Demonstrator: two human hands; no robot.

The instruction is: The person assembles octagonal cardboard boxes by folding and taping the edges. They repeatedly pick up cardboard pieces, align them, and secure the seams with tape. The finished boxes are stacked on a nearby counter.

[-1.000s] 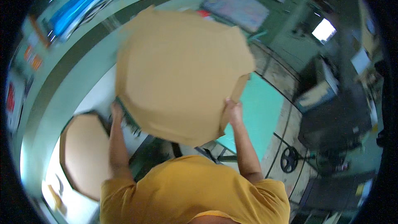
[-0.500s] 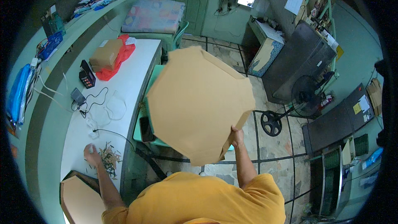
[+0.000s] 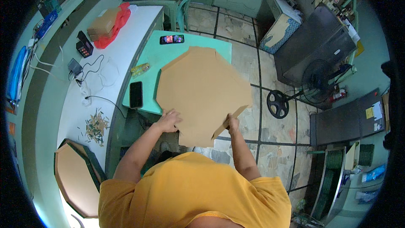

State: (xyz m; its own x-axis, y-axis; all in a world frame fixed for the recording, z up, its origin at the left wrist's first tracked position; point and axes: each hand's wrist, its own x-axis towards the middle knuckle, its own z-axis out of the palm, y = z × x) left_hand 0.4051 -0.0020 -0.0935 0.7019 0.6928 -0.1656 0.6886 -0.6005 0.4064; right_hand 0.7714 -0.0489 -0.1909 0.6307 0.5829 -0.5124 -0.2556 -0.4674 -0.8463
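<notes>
A large flat brown cardboard sheet (image 3: 202, 90) with cut corners lies over the near part of a small green table (image 3: 168, 55). My right hand (image 3: 231, 123) grips its near right edge, where a flap folds up. My left hand (image 3: 168, 120) rests on the sheet's near left edge, fingers spread on the cardboard.
Two phones (image 3: 136, 94) (image 3: 171, 39) and a small packet (image 3: 140, 69) lie on the green table. The long white counter (image 3: 90, 97) on the left carries cables, a scatter of small sticks (image 3: 96, 126) and a brown box (image 3: 102, 22). An octagonal box (image 3: 76, 177) sits at the lower left. A floor fan (image 3: 317, 80) stands on the right.
The cardboard sheet has come down from in front of me onto the green table. My left hand left the white counter and now touches the sheet's edge.
</notes>
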